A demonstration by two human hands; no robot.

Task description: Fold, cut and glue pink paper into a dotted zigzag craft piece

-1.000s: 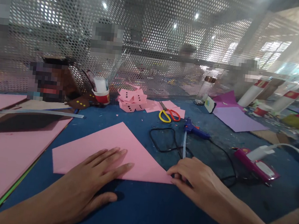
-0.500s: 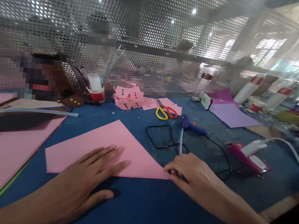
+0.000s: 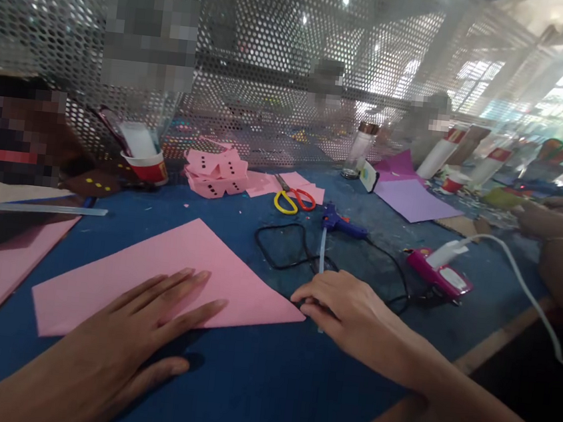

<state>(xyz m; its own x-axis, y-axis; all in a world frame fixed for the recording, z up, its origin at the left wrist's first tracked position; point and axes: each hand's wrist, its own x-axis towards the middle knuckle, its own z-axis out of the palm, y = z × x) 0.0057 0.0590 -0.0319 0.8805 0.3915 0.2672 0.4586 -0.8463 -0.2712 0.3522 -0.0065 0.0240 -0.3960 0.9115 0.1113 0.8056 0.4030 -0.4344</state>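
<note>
A folded sheet of pink paper (image 3: 226,259) lies on the blue tabletop, tapering to a point at the right. My left hand (image 3: 149,318) rests flat on it, fingers stretched out and the thumb on the table below its lower edge. At the paper's right tip, the bent fingers of my right hand (image 3: 337,304) close on the corner; their exact contact is partly hidden. Just beyond that hand lies a blue hot glue gun (image 3: 345,224) with a clear glue stick (image 3: 322,250) and a black cord. Scissors (image 3: 295,199) with yellow and red handles lie behind.
Pink cut-outs (image 3: 215,170) with black dots are piled near the perforated screen (image 3: 264,88). A cup (image 3: 148,167) stands left, a bottle (image 3: 361,149) behind. Purple paper (image 3: 416,200) and a magenta power strip (image 3: 438,274) lie right. Another person's hand (image 3: 546,222) is at far right.
The view has swung right, so things appear further left. The paper's right tip, under the thumb before, now shows just below it. My left hand stays flat on the paper. Another person's arm shows more fully.
</note>
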